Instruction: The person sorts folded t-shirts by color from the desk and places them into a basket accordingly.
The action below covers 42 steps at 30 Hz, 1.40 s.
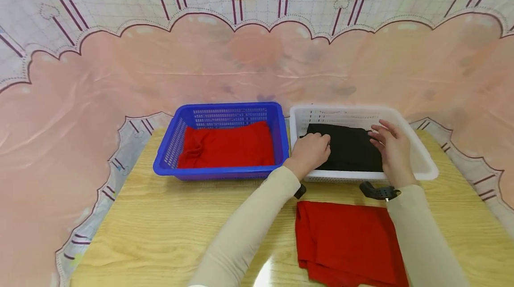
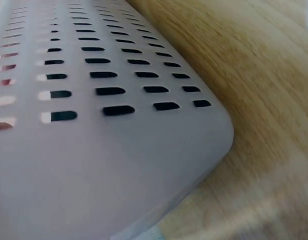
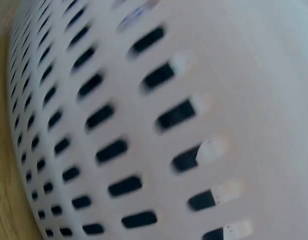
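A folded black cloth (image 1: 349,146) lies in the white basket (image 1: 425,168). Over the cloth's left end is my left hand (image 1: 311,153), fingers bent down and their tips hidden, so a grip on the cloth cannot be made out. My right hand (image 1: 393,153) is at the cloth's right end, its fingers spread and loosely bent with nothing in them. The left wrist view shows the slotted outer wall of the white basket (image 2: 144,150); the right wrist view also has the white basket's wall (image 3: 263,125), dark cloth showing through the slots. Neither wrist view shows fingers clearly.
Left of the white basket stands a blue basket (image 1: 221,172) with a folded red cloth (image 1: 237,146) inside. Another folded red cloth (image 1: 349,238) lies on the wooden table (image 1: 168,224) in front, partly under the right forearm. A patterned sheet (image 1: 257,55) hangs behind.
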Each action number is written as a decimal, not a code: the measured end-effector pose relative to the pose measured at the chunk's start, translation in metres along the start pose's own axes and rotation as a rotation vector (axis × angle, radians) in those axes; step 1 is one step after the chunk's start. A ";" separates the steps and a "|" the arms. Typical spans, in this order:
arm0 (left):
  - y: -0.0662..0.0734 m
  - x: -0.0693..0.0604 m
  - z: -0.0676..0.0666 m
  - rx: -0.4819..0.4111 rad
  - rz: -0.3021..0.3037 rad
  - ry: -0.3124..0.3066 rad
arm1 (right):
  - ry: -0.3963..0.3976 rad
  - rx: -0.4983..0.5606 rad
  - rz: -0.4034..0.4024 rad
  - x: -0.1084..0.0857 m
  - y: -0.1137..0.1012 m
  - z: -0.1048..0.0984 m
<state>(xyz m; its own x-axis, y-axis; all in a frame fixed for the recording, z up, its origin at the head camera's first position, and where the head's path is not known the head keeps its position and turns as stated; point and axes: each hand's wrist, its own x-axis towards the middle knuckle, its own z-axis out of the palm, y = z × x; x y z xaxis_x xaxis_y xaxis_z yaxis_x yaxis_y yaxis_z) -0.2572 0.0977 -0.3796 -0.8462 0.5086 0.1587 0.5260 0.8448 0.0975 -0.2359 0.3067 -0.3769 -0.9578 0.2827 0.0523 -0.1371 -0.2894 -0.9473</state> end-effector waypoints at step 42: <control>-0.006 -0.138 -0.005 -0.580 -0.010 -0.341 | -0.351 -0.006 0.260 -0.125 0.005 -0.117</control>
<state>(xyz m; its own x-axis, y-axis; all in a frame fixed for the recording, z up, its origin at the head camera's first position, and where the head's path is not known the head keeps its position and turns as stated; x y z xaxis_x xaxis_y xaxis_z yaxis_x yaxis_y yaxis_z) -0.1436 0.0219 -0.3973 -0.7807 0.6053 -0.1551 0.3972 0.6722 0.6248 -0.0876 0.3767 -0.4254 -0.9882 -0.1273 -0.0849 0.1204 -0.3045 -0.9449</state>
